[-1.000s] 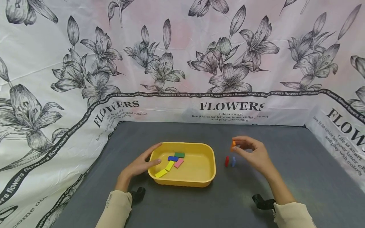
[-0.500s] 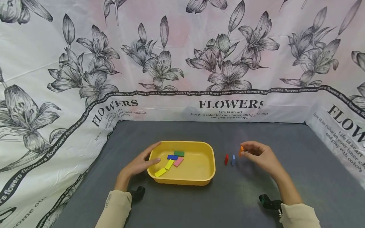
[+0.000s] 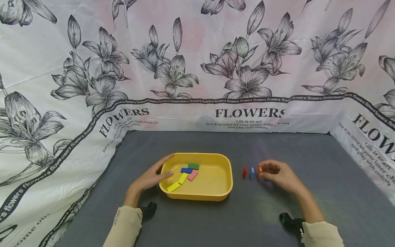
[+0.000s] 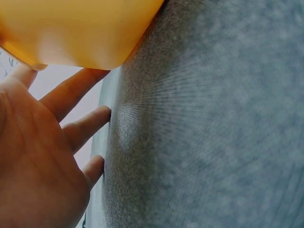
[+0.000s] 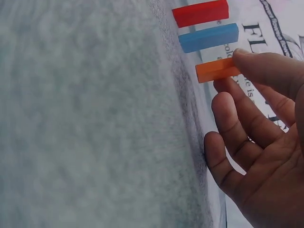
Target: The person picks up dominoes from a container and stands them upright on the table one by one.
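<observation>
My left hand (image 3: pixel 151 176) holds the left end of a yellow plastic tray (image 3: pixel 229 178). Its thumb lies over the rim, while the other fingers spread along the outer wall, seen beneath the tray (image 4: pixel 85 33) in the left wrist view. Between thumb and fingertips, my right hand (image 3: pixel 281 175) pinches an orange block (image 3: pixel 260 172), held upright at table level. Just left of it stand a light blue block (image 3: pixel 252 173) and a red block (image 3: pixel 245 172). All three form a spaced row in the right wrist view, the orange block (image 5: pixel 216 70) nearest my palm.
Inside the tray, toward its left half, lie a green block (image 3: pixel 193 166), a dark blue block (image 3: pixel 186 170), a pink block (image 3: pixel 193 175) and two yellow blocks (image 3: pixel 173 187). The grey table (image 3: pixel 216 223) meets a flower-printed cloth (image 3: pixel 185 116) at the back.
My right hand has moved right, then down, bringing the orange block level with the red and light blue ones. The left hand stays on the tray. The head view has shifted slightly.
</observation>
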### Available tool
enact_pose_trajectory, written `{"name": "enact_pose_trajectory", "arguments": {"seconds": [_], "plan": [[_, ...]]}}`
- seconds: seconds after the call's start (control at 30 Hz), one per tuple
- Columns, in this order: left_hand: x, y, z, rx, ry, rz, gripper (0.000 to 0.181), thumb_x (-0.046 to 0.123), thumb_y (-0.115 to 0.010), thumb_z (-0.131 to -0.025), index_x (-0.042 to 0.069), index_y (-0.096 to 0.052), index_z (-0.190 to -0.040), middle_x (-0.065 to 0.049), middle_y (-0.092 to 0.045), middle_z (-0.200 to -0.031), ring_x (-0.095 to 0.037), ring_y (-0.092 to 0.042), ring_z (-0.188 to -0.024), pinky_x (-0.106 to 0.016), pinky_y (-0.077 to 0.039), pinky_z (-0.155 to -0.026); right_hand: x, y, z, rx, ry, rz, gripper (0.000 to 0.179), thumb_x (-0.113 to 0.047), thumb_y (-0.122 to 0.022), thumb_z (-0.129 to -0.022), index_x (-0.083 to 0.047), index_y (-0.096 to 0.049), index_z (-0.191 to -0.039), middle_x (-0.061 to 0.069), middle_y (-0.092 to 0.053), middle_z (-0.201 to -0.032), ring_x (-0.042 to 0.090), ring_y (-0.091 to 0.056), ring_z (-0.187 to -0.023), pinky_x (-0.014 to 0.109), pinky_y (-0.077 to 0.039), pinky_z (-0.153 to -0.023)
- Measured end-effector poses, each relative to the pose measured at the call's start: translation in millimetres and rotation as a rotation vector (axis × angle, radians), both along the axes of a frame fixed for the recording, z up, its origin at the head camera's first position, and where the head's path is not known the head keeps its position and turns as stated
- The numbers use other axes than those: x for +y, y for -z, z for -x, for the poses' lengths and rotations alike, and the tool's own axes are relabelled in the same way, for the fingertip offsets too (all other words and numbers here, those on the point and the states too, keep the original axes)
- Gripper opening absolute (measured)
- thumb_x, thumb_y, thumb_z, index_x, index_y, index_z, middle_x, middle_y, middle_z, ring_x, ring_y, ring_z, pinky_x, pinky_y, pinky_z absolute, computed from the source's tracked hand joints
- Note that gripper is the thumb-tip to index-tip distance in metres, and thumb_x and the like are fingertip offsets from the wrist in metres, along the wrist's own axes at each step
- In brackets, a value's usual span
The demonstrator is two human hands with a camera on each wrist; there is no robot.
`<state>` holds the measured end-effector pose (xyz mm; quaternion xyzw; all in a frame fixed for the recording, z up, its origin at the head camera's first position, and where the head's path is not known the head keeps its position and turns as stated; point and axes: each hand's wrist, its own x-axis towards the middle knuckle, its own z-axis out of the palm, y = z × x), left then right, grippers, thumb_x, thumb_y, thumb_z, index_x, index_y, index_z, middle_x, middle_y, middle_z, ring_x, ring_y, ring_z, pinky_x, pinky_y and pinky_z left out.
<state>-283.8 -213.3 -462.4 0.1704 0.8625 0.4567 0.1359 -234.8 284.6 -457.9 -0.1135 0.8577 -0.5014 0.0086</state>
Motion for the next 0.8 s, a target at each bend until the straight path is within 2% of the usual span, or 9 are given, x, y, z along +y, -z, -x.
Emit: {"name": "enact_pose_trajectory", "arguments": {"seconds": [0.17, 0.43, 0.8], "plan": [[-0.3, 0.1, 0.0, -0.001, -0.001, 0.002, 0.072, 0.036, -0.064, -0.098, 0.044, -0.027, -0.159, -0.001, -0.023, -0.170, -0.035, -0.029, -0.154, -0.068, -0.022, -0.122, -0.2, 3.1, 0.5, 0.002, 0.001, -0.003, 0.034, -0.008, -0.074, -0.092, 0.005, -0.066, -0.122, 0.022, -0.073, -0.108, 0.014, -0.071, -0.083, 0.029, -0.058, -0.069], [-0.2, -0.3, 0.3, -0.008, -0.009, 0.001, 0.071, 0.036, -0.064, -0.098, 0.044, -0.028, -0.159, -0.002, -0.025, -0.170, -0.036, -0.030, -0.153, -0.068, -0.023, -0.121, -1.6, 4.2, 0.2, -0.014, 0.003, -0.029, 0.033, -0.007, -0.073, -0.092, 0.003, -0.066, -0.123, 0.021, -0.072, -0.109, 0.012, -0.068, -0.082, 0.028, -0.056, -0.067], [-2.0, 0.9, 1.1, -0.008, 0.003, -0.009, 0.073, 0.042, -0.066, -0.096, 0.043, -0.028, -0.159, -0.001, -0.025, -0.169, -0.035, -0.031, -0.153, -0.067, -0.024, -0.121, -3.1, 4.1, -0.5, -0.010, -0.010, 0.003, 0.034, -0.006, -0.074, -0.091, 0.005, -0.065, -0.122, 0.022, -0.071, -0.110, 0.013, -0.069, -0.082, 0.028, -0.058, -0.069]]}}
